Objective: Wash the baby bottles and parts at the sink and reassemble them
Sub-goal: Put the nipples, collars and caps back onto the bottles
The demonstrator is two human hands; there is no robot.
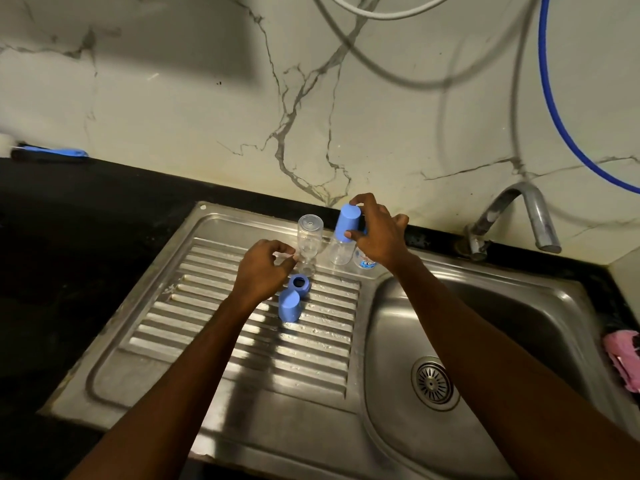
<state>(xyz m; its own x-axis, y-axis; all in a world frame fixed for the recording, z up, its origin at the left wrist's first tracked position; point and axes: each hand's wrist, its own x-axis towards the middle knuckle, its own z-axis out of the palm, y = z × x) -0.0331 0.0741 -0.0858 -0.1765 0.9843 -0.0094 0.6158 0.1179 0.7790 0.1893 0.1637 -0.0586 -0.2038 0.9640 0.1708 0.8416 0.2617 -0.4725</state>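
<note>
Forearms reach in from the near edge over the ribbed steel drainboard [242, 341], where the parts stand. The hands are apart. The right hand [377, 233] grips a blue cap [348, 218] from the side, fingers curled round it, on top of a clear bottle [337, 252], probably seating or lifting it. The left hand [263, 268] pinches a small pale piece [289, 255], perhaps a teat; it is too small to tell.

An upturned bottle [309, 237] stands mouth down between the hands, likely left to drain. A printed bottle [364, 264] stands just beside the right wrist. A blue ring [299, 283] and a second cap [289, 306] sit near the left hand, within easy reach for assembly.

To the right lie the sink basin [485, 323] and a tap [526, 216]. A black counter [69, 237] surrounds the steel, below a veined marble wall [173, 98] with a blue hose [554, 109] hanging across it.
</note>
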